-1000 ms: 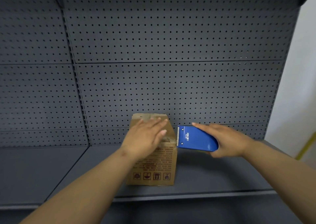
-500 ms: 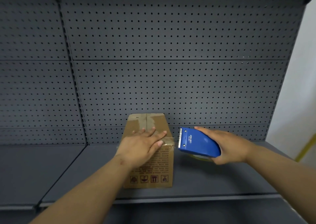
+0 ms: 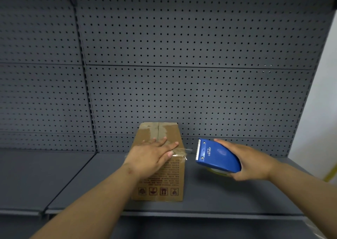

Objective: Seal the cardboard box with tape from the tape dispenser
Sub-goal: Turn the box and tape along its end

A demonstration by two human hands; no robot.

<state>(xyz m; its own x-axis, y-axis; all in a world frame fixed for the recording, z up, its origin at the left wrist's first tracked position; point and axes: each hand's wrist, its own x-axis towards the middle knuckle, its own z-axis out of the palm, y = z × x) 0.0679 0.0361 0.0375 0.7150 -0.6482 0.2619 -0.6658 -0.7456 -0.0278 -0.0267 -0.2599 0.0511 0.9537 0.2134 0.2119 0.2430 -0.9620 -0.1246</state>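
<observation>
A small brown cardboard box (image 3: 162,182) stands on the grey shelf (image 3: 228,193), its top flaps closed with clear tape across them. My left hand (image 3: 151,156) lies flat on the box's top near the front edge, fingers spread and pointing right. A loose end of tape sticks out at the box's upper right corner, just past my fingertips. My right hand (image 3: 249,160) grips a blue tape dispenser (image 3: 215,156) to the right of the box, its toothed blade facing the box and a small gap between them. A yellowish tape roll shows under the dispenser.
A dark grey pegboard wall (image 3: 182,74) rises behind the shelf. The shelf's front edge (image 3: 182,214) runs below the box. A second shelf section (image 3: 36,174) lies to the left. A white wall (image 3: 321,111) borders the right side.
My left hand slid toward me along the box top, uncovering the taped far part. My right hand drew the dispenser slightly right and down, away from the box.
</observation>
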